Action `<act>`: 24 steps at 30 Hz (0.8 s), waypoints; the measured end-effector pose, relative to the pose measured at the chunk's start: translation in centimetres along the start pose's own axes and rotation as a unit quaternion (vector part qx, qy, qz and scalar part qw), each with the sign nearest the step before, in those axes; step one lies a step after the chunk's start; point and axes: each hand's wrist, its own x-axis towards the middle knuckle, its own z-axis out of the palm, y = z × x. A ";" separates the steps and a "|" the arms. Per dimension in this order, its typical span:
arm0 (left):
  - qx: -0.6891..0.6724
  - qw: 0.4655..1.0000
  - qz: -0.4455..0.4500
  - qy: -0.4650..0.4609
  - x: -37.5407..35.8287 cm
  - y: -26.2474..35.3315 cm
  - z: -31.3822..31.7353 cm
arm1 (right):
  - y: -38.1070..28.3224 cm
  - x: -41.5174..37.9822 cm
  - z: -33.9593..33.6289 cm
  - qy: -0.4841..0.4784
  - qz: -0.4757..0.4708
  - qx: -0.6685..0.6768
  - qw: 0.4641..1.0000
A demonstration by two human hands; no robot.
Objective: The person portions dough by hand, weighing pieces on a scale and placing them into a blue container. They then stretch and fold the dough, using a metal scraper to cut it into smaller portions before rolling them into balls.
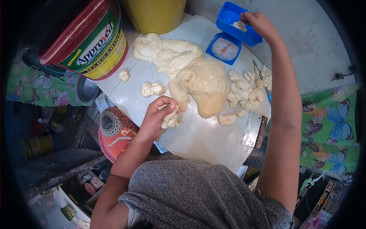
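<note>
My left hand (pixel 159 114) pinches a soft piece of dough (pixel 170 120) above the near side of the table. Up at the far right, my right hand (pixel 259 26) reaches into the blue tray (pixel 248 37) of a kitchen scale (pixel 224 49), its curled fingers at a small dough piece (pixel 239 26). A large mass of dough (pixel 207 84) spreads across the middle of the table. Several cut dough pieces (pixel 244 91) lie in a heap to its right. Left of the mass are a pair of touching lumps (pixel 152 89) and one small ball (pixel 124 75).
A dough scraper (pixel 252 129) with a wooden handle lies at the table's right edge. A red margarine bucket (pixel 91 42) and a yellow container (pixel 154 15) stand at the back left. A patterned red item (pixel 116 131) is beside my left forearm.
</note>
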 end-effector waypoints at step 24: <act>0.008 1.000 -0.002 0.007 0.0 0.1 0.1 | -5.3 -2.9 -1.0 0.141 -0.030 -0.042 0.989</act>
